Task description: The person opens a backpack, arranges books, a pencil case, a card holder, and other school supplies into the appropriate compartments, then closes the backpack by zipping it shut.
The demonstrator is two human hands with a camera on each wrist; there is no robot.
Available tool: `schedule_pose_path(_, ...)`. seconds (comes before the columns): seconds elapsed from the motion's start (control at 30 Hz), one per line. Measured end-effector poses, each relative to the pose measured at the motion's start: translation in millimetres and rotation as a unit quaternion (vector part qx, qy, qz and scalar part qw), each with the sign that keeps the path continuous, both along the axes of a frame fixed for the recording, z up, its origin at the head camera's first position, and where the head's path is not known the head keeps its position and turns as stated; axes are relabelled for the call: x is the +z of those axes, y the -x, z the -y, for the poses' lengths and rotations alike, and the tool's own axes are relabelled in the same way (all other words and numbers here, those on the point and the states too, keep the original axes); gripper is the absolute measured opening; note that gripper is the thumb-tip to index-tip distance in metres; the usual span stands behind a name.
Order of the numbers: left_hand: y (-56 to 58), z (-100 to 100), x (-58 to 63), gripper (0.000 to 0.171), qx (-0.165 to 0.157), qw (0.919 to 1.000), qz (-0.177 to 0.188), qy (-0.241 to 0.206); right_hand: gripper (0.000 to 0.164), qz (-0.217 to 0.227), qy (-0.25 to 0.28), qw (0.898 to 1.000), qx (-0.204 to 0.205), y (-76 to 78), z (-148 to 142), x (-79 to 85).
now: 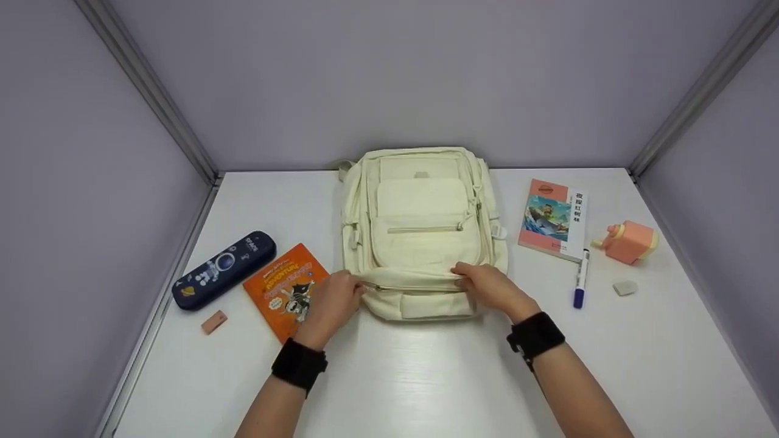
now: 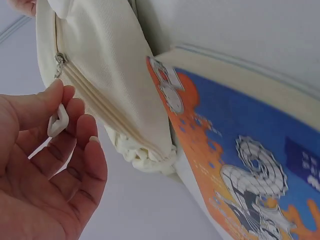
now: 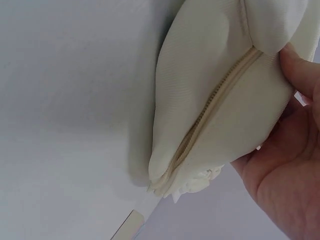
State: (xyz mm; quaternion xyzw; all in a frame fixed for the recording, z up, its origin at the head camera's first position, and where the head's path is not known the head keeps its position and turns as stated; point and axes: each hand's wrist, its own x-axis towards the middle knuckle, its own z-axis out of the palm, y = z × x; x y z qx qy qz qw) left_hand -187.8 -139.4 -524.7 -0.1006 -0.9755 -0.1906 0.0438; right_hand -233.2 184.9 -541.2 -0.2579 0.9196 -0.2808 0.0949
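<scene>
A cream backpack (image 1: pixel 420 243) lies on the white table with its front pocket upward. At its lower left, my left hand (image 1: pixel 333 304) pinches a white zipper pull (image 2: pixel 59 121) between thumb and fingers. A short metal link joins that pull to the slider (image 2: pixel 60 57). My right hand (image 1: pixel 496 289) grips the fabric at the lower right of the bag, thumb on top and fingers behind. Between both hands runs the lower pocket's zipper (image 3: pixel 215 97), its teeth slightly parted toward one end in the right wrist view. An orange book (image 1: pixel 289 289) lies partly beneath my left hand.
Left of the bag are a navy astronaut pencil case (image 1: pixel 224 271) and a pinkish eraser (image 1: pixel 214 322). To the right lie a pink-and-white book (image 1: pixel 551 222), a blue-capped marker (image 1: pixel 582 280), a coral pencil sharpener (image 1: pixel 630 242) and a grey-white eraser (image 1: pixel 625 288). Panels (image 1: pixel 426 79) enclose the table.
</scene>
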Motion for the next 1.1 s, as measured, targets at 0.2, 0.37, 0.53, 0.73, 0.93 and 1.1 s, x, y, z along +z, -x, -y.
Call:
schedule_pose_path(0.2, 5.8, 19, -2.8, 0.007, 0.024, 0.9996, 0.013, -0.011, 0.029, -0.005, -0.006, 1.0, -0.003, -0.7, 0, 1.5)
schedule_pose_path(0.37, 5.8, 23, -8.1, 0.006, -0.018, 0.9983, 0.046, -0.033, 0.017, -0.006, -0.044, 0.999, -0.008, -2.5, 8, 6.1)
schedule_pose_path(0.53, 0.9, 22, -13.1, 0.007, -0.045, 0.9963, 0.068, -0.028, 0.018, -0.082, -0.103, 0.991, 0.007, -8.1, 23, 12.0)
schedule_pose_path(0.73, 0.4, 14, -15.1, 0.014, -0.026, 0.9964, 0.072, -0.036, 0.026, -0.206, -0.089, 0.974, 0.023, -14.7, 47, 12.5)
schedule_pose_path(0.93, 4.2, 8, -17.4, 0.021, -0.025, 0.999, 0.034, -0.013, 0.042, -0.118, -0.112, 0.986, 0.023, -14.1, 73, 10.6)
schedule_pose_path(1.1, 7.0, 8, -17.7, 0.015, -0.017, 0.9998, 0.001, 0.011, 0.04, -0.097, -0.117, 0.988, 0.014, -11.9, 80, 3.6)
